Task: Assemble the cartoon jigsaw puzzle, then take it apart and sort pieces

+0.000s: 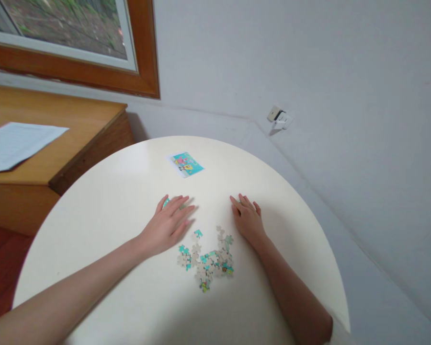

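Note:
My left hand (169, 221) lies palm down on the white table with its fingers spread. Teal puzzle pieces (166, 202) peek out from under its fingers. Across from it, my right hand (250, 221) rests low on the tabletop, fingers stretched forward and a little bent. A small greenish bit shows between those fingers, too small to make out. Nearer to me, between the forearms, is a loose heap of jigsaw pieces (211, 261), some teal side up and many grey side up. Beyond both hands is a small teal picture card (187, 164) with cartoon figures.
The round white table (104, 206) stands close to a pale wall (309, 57) with a socket and plug (280, 119). At the left, a wooden desk (89, 115) holds sheets of paper (21, 143) below a wood-framed window (147, 48).

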A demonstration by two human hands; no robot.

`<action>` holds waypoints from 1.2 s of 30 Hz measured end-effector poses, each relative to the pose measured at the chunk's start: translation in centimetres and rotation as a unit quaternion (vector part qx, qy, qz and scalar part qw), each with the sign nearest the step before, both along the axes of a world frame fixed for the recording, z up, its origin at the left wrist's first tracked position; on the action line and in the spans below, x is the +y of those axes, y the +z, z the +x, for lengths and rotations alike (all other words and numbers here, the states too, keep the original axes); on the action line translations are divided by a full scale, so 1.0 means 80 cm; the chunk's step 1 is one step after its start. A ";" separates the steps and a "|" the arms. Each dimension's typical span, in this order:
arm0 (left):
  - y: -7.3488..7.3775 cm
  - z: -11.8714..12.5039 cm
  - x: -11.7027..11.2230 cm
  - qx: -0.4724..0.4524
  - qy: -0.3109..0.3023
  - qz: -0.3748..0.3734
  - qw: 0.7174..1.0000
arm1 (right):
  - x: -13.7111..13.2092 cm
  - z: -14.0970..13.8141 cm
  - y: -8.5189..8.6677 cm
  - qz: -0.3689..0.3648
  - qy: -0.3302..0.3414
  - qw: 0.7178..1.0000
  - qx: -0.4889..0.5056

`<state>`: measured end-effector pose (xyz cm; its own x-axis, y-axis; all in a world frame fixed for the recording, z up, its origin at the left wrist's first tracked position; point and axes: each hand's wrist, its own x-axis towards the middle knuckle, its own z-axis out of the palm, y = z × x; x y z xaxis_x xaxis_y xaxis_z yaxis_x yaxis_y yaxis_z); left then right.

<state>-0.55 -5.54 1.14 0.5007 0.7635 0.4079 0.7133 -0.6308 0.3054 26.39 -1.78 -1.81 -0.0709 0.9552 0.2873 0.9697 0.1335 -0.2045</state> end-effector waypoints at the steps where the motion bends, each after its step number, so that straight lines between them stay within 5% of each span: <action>1: -0.002 -0.001 0.001 0.019 0.011 -0.010 1.000 | 0.001 0.003 -0.002 0.005 -0.005 1.000 0.004; 9: -0.011 -0.002 0.000 0.116 0.054 -0.067 0.990 | -0.001 0.001 0.002 0.128 0.079 0.987 0.063; 13: -0.012 -0.002 0.001 0.138 0.094 -0.046 0.985 | -0.007 -0.008 0.012 0.123 0.165 0.975 0.084; 19: -0.010 -0.001 0.003 0.138 0.127 -0.020 0.982 | -0.005 -0.008 0.014 0.119 0.171 0.970 0.128; 26: -0.008 -0.003 0.002 0.123 0.137 0.007 0.983 | -0.032 -0.037 0.035 0.143 0.262 0.938 0.175; 30: -0.005 -0.004 0.004 0.087 0.116 -0.001 0.989 | -0.049 -0.059 0.042 0.100 0.366 0.911 0.161; 36: 0.007 -0.003 0.005 -0.015 0.018 0.006 1.000 | -0.045 -0.052 0.038 0.073 0.374 0.908 0.175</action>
